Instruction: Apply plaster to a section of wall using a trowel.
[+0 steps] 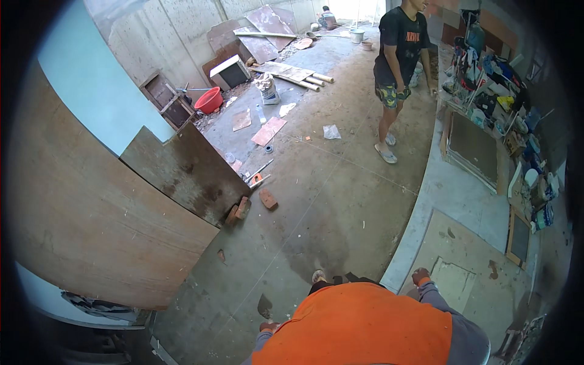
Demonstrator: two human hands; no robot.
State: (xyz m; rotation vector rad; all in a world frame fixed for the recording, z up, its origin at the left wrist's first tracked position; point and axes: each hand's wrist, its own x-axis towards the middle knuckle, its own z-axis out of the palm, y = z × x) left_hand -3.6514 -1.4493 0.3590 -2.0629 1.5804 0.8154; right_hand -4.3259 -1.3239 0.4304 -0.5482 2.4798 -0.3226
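Low in the picture, my left hand (268,326) is closed beside my orange top. A dark, pointed trowel (264,306) sticks out ahead of it, its blade over the concrete floor; the grip is hidden in my fingers. My right hand (420,275) is a loose fist out to the right, above a pale floor board, and nothing shows in it. Ahead of me on the floor lie a loose brick (267,199) and a pair of bricks (239,210) against a stained board (191,173).
A person (401,55) in dark clothes stands ahead at right; another crouches far back. At left leans a large plywood sheet (91,213). A red basin (208,100), a sack (266,89) and planks (295,73) lie farther off. Tools and clutter (486,91) line the right side.
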